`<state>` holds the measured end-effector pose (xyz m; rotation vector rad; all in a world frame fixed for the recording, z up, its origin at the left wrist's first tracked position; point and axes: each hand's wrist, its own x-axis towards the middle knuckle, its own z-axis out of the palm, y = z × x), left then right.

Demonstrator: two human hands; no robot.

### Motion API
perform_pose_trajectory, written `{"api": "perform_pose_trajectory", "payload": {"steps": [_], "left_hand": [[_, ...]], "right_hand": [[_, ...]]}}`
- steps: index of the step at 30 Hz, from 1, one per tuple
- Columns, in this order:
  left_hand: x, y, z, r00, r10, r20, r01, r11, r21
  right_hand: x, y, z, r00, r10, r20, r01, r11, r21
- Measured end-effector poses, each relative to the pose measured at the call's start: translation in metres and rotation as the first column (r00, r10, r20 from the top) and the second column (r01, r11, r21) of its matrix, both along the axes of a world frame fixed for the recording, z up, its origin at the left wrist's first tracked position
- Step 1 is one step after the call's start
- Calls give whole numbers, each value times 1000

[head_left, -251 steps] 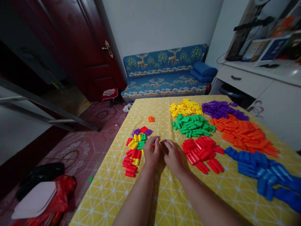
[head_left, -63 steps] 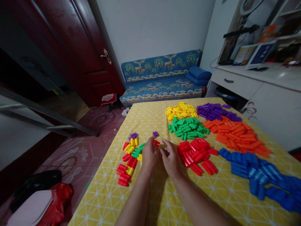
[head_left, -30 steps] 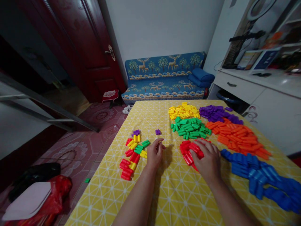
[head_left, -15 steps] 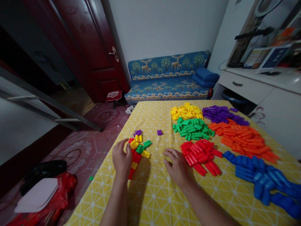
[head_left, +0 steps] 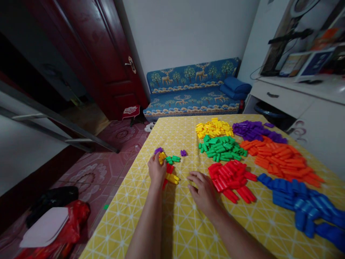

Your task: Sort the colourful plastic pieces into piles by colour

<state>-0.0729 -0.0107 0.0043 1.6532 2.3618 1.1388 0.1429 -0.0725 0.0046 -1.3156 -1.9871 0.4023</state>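
My left hand (head_left: 157, 168) is closed, its thumb and fingertips around a yellow plastic building block (head_left: 162, 157) at the top of a joined group of blocks. Red blocks (head_left: 169, 168), green blocks (head_left: 173, 159) and yellow blocks (head_left: 172, 178) of that group stick out to the right of the hand, which hides the rest. Just beyond my fingertips lies a purple block (head_left: 158, 150). My right hand (head_left: 202, 190) rests on the table with its fingers apart and nothing in them, left of a pile of red blocks (head_left: 229, 176).
A second purple block (head_left: 183, 153) lies on the yellow tablecloth (head_left: 178, 133). Piles of yellow (head_left: 214, 128), green (head_left: 222, 148), purple (head_left: 249, 130), orange (head_left: 283, 158) and blue blocks (head_left: 302, 199) spread across the right side. A patterned sofa (head_left: 188, 97) stands beyond the table.
My left hand has moved right and a little away from me, from the group's left side onto its upper yellow block. The group's visible parts have shifted right. My right hand stays in place.
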Motion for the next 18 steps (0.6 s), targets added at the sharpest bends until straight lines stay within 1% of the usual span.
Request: {"api": "perform_pose_trajectory", "payload": {"steps": [3,6,8,10,13,16,18], "left_hand": [[4,5,2,999,31,-16,-31,999,28],[3,3,3,998,64,-21,-63,996,63],[0,1,2,997,74,3,-74,996,52],[-2,-1,2,997,71,19,-71,997,6],[-6,0,0,999,23,27,-23,999,-24],[-7,2,-2,996,-47,77,43,998,53],[-8,2,-4,991,-73,110,61,992,111]], "right_hand": [[1,0,1,1000,-4,-2,4,1000,9],[1,1,1,1000,-1,8,1,1000,13],[1,2,-1,1000,7,12,-8,1000,14],[1,3,-3,1000,17,6,-17,1000,14],[2,3,-4,1000,19,-4,-19,1000,12],[2,4,-4,1000,23,-4,-23,1000,12],[2,3,-3,999,31,-8,-31,999,9]]}}
